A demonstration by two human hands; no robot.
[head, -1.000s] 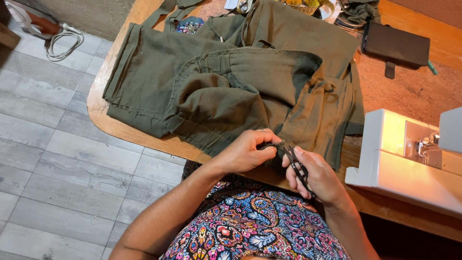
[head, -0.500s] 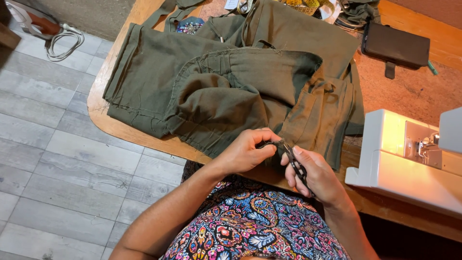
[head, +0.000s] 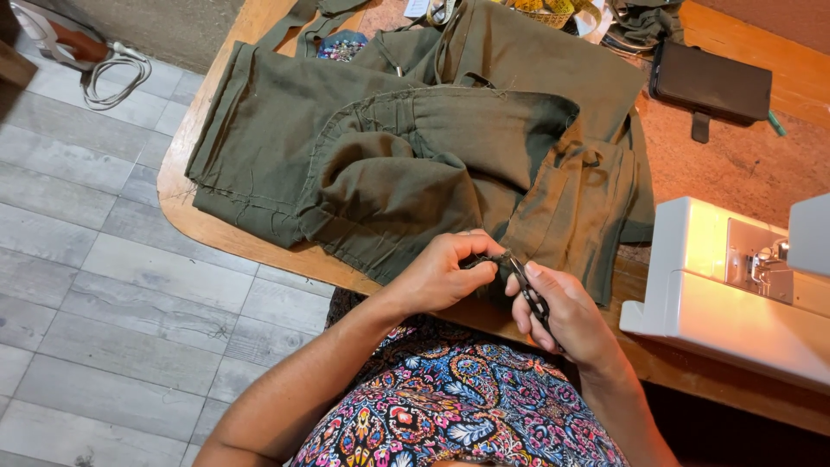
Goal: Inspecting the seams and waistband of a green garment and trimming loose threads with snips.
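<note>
**Hand trimming at the near hem of an olive garment**

Step in hand, by judgement: snipping thread or a seam at the edge of the olive-green cotton garment [head: 415, 164], which lies bunched across the rounded wooden table [head: 173, 195]. The worked edge sits at six o'clock of the cloth, at the table's near rim.

Left hand [head: 445, 275]: fingers curled, pinching a small fold of the garment's edge between thumb and fingertips, wrist low, forearm running in from seven o'clock.

Right hand [head: 562, 316]: closed around small dark thread snips [head: 529, 294], blades pointing toward eleven o'clock, tips just beside the pinched fold. Whether the blades touch the cloth cannot be told.

Next move, by judgement: calls for the fold held taut and the tips set on the thread alone, not the weave.

Surroundings: white sewing machine [head: 735, 294] at three o'clock, lamp lit. Black flat case [head: 711, 85] at one o'clock. White coiled cable [head: 112, 73] on the grey tiled floor [head: 95, 285] at ten o'clock.
</note>
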